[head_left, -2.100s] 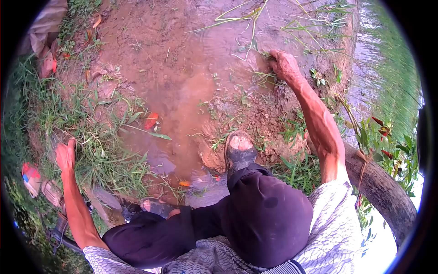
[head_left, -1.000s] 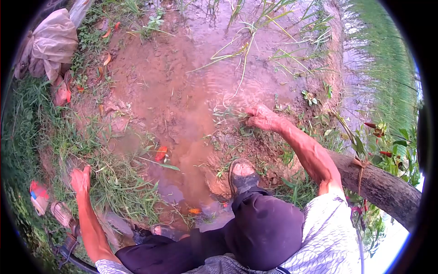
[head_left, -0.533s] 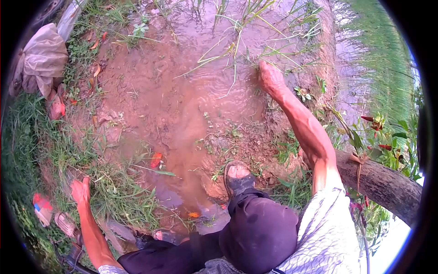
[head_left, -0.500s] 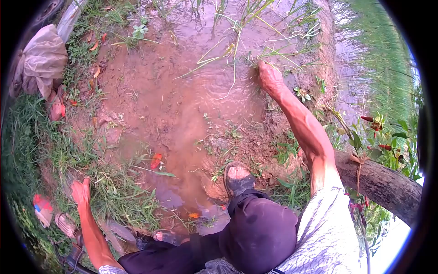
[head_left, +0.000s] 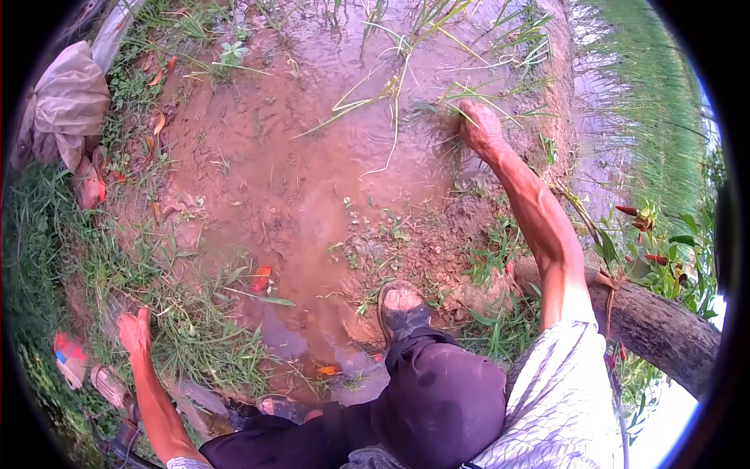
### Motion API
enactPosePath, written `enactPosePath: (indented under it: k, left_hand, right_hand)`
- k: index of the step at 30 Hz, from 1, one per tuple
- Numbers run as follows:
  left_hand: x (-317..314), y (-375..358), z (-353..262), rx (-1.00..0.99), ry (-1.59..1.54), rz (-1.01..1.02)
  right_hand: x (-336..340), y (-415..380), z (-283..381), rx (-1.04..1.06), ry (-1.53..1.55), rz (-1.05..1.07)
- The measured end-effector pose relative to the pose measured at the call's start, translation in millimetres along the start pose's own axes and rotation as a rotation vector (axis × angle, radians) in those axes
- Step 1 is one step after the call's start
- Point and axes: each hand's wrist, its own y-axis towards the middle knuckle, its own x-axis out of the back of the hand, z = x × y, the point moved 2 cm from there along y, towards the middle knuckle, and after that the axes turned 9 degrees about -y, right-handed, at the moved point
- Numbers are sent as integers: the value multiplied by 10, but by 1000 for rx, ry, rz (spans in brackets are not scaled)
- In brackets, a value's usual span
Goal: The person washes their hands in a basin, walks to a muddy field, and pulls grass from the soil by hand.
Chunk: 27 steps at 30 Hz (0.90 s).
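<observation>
My right hand is low over the muddy water, its fingers curled in beside thin green grass blades. It appears closed on some of this grass; the fingertips are partly hidden. Long bent grass stems trail in the shallow water to its left. At the lower left, my left hand rests on the grassy bank, with the thumb apart from the fingers and nothing seen in it.
A sandalled foot stands on the mud. On the right, a thick log lies beside a plant with red buds. A pale cloth bundle is at the upper left. Green shoots grow in water beyond a mud ridge.
My right hand has moved a little to the right along the grass. My left hand stays on the bank, and the whole view has shifted slightly.
</observation>
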Motion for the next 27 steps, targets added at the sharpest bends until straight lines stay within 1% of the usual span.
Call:
enactPosePath:
  k: [2,3,6,7,11,14,15,17,18,19,22,23,26,27]
  left_hand:
    - [-2,18,37,-1,5,-12]
    - [32,-22,-17,5,3,-4]
    - [31,-11,-32,13,-9,0]
    - [34,-29,-36,15,-20,-11]
    - [73,-92,-71,20,-54,-5]
    - [105,-100,-116,23,-46,8]
    - [103,-93,-114,20,-50,4]
    - [72,-63,-89,14,-33,-7]
    - [74,-58,-82,12,-24,-13]
    - [74,-64,-76,7,-28,-14]
    - [69,-81,-74,21,-13,15]
    - [54,-88,-48,17,-33,8]
    - [71,-100,-67,21,-29,15]
    - [85,-87,-73,24,-33,29]
  right_hand:
    - [-3,80,-136,-132,-40,-22]
    - [-202,151,-320,-38,-59,-47]
    - [-254,238,-346,-160,-88,2]
    - [-271,247,-334,-152,-51,-24]
    - [-174,49,-294,66,-56,70]
    - [-353,-102,-299,271,28,-57]
    - [-204,-113,-212,252,66,-36]
    - [-122,-23,-80,209,46,-70]
    - [-152,15,-65,189,38,-87]
    - [-158,61,-49,210,54,-127]
    - [-367,247,-127,56,-175,-26]
    - [-446,303,-175,43,-200,-9]
    - [-394,331,-172,63,-137,15]
    - [-287,280,-106,60,-27,-105]
